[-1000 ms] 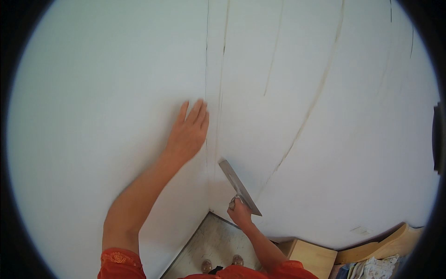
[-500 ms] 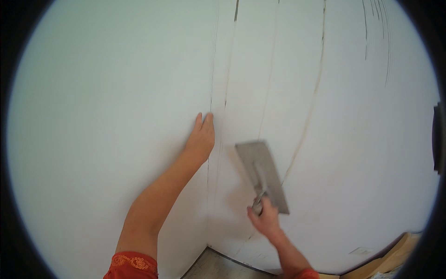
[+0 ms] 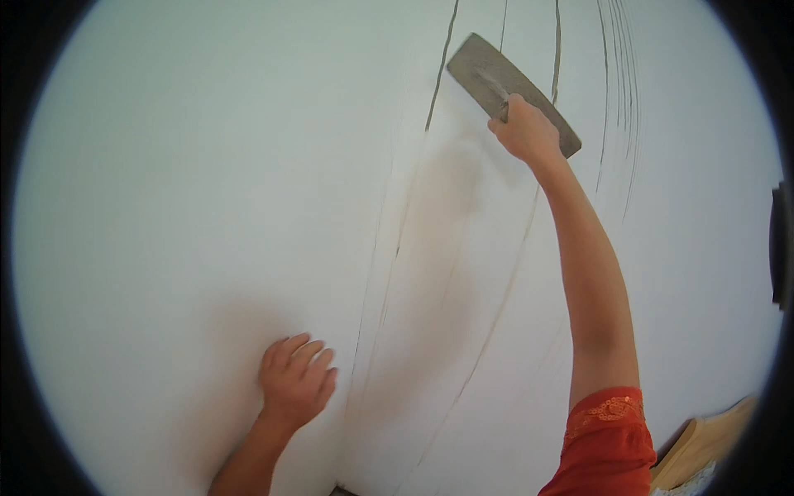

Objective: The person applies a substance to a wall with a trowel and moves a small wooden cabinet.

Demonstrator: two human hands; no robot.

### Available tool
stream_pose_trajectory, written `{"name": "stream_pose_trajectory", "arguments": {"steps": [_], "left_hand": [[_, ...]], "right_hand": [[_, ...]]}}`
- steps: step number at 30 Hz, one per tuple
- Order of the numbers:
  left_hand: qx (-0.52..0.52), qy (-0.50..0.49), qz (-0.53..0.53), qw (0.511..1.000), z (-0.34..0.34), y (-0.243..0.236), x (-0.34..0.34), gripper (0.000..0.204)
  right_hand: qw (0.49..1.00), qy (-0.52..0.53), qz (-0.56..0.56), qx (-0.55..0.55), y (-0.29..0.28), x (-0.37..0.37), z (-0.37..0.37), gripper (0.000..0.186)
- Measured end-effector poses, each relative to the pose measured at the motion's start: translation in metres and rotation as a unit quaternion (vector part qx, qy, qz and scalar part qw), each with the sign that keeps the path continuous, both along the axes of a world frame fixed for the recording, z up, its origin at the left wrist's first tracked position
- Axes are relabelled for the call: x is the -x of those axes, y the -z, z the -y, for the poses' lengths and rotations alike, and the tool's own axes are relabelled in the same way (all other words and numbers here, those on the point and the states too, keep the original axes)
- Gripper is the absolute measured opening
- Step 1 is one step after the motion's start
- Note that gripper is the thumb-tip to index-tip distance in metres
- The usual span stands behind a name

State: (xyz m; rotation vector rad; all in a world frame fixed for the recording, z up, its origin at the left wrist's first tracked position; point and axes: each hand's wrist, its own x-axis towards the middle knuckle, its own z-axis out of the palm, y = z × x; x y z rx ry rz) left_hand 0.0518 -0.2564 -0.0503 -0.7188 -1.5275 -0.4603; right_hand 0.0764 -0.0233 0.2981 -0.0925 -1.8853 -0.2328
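My right hand (image 3: 529, 132) is wrapped round the handle of a grey rectangular plastering trowel (image 3: 548, 113), raised high near the top of the right-hand white wall (image 3: 686, 273). The trowel tilts down to the right, its blade lying over long dark vertical lines on that wall. Whether the blade touches the wall I cannot tell. Lower down, my left hand (image 3: 296, 380) is held in front of the left-hand white wall (image 3: 165, 207), close to the corner. Nothing is in it, and its fingers are loosely bent and a little apart.
Several thin dark lines (image 3: 624, 91) run down the upper right wall. At the lower right stands a wooden board (image 3: 703, 442), with whitish material below it. A dark object (image 3: 777, 246) sits at the right rim. A bit of floor shows at the corner's foot.
My right hand has carried the trowel upward and to the right. My left hand has come off the corner, moving down and to the left. The view has shifted upward.
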Motion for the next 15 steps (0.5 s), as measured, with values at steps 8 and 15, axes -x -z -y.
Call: {"name": "stream_pose_trajectory", "arguments": {"steps": [8,15], "left_hand": [[0.008,0.059,-0.029,0.998,-0.029,-0.059,0.016,0.016],[0.014,0.073,0.025,0.997,-0.035,-0.109,0.001,0.015]], "right_hand": [[0.997,0.042,-0.062,-0.012,-0.103,0.039,-0.025,0.023],[0.999,0.04,-0.024,-0.023,-0.137,0.075,-0.067,0.014]]}}
